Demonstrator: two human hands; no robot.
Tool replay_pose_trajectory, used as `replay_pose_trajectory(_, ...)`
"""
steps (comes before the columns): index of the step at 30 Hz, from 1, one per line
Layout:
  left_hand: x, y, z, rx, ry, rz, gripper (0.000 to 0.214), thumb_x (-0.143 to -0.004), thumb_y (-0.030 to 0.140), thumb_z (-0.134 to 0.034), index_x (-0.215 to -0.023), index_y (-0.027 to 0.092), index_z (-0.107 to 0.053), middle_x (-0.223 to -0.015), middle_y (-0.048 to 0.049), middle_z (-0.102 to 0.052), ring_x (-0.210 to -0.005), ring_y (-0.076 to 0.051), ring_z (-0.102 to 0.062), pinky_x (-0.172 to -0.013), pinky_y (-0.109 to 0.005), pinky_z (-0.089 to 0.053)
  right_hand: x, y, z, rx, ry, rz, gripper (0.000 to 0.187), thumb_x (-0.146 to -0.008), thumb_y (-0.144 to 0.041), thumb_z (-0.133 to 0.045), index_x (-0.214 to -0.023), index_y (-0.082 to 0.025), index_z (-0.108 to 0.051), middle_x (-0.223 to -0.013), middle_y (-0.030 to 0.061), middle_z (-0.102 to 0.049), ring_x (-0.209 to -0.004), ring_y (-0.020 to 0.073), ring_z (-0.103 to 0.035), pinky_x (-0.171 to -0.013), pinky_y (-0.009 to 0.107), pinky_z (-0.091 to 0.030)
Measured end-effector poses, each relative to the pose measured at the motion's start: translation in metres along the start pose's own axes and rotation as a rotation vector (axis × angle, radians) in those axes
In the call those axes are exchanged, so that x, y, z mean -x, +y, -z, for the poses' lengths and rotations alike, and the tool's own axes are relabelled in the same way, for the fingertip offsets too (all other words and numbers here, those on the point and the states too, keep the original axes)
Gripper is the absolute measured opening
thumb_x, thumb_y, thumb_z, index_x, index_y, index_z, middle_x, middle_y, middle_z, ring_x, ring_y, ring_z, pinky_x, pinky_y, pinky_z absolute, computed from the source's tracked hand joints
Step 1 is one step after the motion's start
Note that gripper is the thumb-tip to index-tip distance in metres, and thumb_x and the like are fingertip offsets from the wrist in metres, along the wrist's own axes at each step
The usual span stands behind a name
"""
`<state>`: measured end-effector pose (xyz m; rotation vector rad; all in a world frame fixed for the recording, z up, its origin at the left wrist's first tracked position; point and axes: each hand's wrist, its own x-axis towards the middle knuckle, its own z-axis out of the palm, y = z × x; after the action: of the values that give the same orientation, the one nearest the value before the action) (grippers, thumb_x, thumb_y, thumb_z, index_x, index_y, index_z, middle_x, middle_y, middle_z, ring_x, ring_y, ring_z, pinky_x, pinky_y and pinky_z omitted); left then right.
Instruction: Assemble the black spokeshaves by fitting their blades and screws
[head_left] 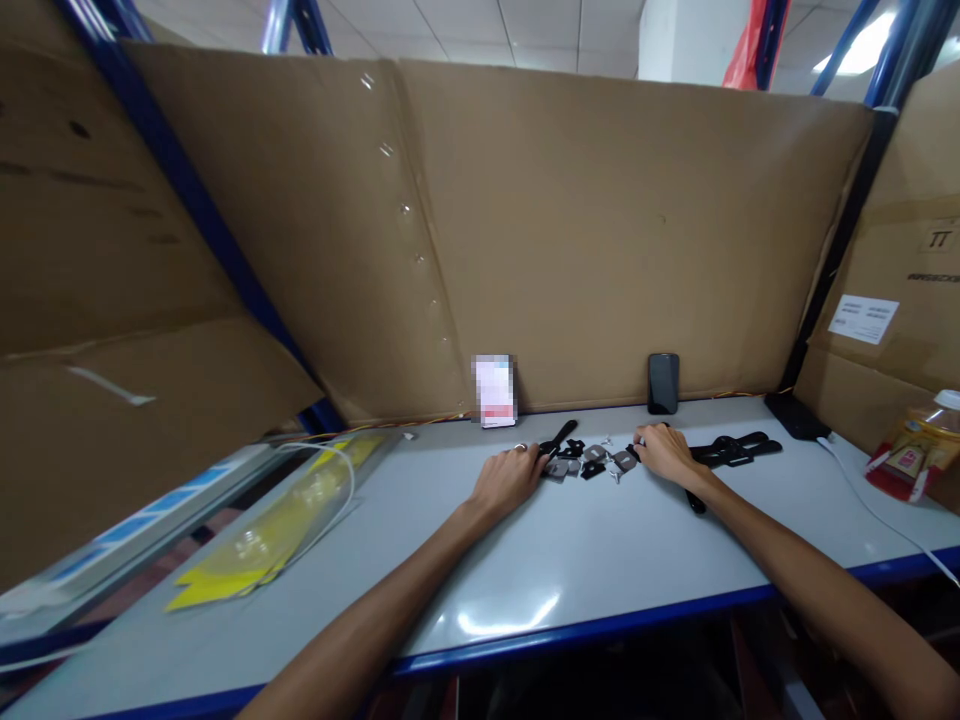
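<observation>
Cardboard panel point(540, 230) backs the bench point(585, 560), whose top is pale and glossy with a blue front edge. Blue metal posts at both sides; ceiling tiles above. Two hands at work toward the far side, small parts strewn between them.

Left hand point(504, 482): ring on one finger, fingers bent and gathered at the near end of a black strip point(564, 434), which slants up and away to the right. Right hand point(664, 455): palm down, fingers curled at the left edge of the hand, reaching the right side of the small parts. At this distance I cannot tell whether either set of fingers pinches something or only touches it.

Small parts: grey plates point(595, 453), black pieces point(592, 469) and whitish bits point(616, 477), in one loose spread. More black strips point(739, 449) lie just right of the right hand; another dark end shows beneath that forearm.

Against the panel: lit phone point(496, 390), dark phone point(663, 383). Far left, yellow packet point(281, 520); far right, bottle point(916, 447).
</observation>
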<state>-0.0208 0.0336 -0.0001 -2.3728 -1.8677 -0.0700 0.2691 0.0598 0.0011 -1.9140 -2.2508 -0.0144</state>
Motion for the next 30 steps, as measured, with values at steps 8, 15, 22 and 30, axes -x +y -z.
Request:
replay_pose_trajectory(8,-0.001,-0.003,-0.001,0.028,0.009,-0.016,0.034,-0.109,0.038,-0.032,-0.109,0.018,-0.060,-0.106,-0.0137,-0.072,-0.095,-0.029,-0.072,-0.073,-0.033,-0.046,0.004,-0.006,0.000,-0.032,0.002,0.058,0.024,-0.094,-0.026,-0.059,-0.113,-0.024,-0.074,-0.108,0.0086,-0.077,-0.102,0.0242,-0.070,-0.079,0.028,-0.044)
replay_pose_trajectory(15,-0.001,-0.005,-0.001,0.054,0.003,-0.025,0.033,-0.108,0.037,-0.033,-0.109,0.018,-0.060,-0.107,-0.0139,-0.072,-0.095,-0.029,-0.071,-0.074,-0.034,-0.046,0.009,-0.014,0.002,-0.057,0.001,0.101,0.024,-0.094,-0.025,-0.060,-0.115,-0.023,-0.072,-0.105,0.0079,-0.078,-0.099,0.0236,-0.071,-0.077,0.027,-0.043)
replay_pose_trajectory(22,-0.002,-0.008,-0.003,0.077,0.013,-0.029,0.031,-0.108,0.036,-0.034,-0.107,0.019,-0.060,-0.105,-0.0135,-0.072,-0.093,-0.028,-0.070,-0.073,-0.033,-0.046,0.013,-0.021,-0.004,-0.101,0.000,0.171,0.023,-0.094,-0.025,-0.060,-0.114,-0.024,-0.072,-0.101,0.0068,-0.077,-0.096,0.0236,-0.070,-0.074,0.027,-0.040)
replay_pose_trajectory(30,-0.003,-0.011,-0.009,0.076,0.049,-0.048,0.028,-0.108,0.033,-0.036,-0.107,0.017,-0.060,-0.105,-0.0134,-0.068,-0.096,-0.028,-0.068,-0.073,-0.033,-0.047,0.018,-0.026,-0.006,-0.260,-0.012,0.377,0.020,-0.095,-0.021,-0.061,-0.110,-0.023,-0.074,-0.094,0.0047,-0.076,-0.085,0.0202,-0.067,-0.073,0.026,-0.040)
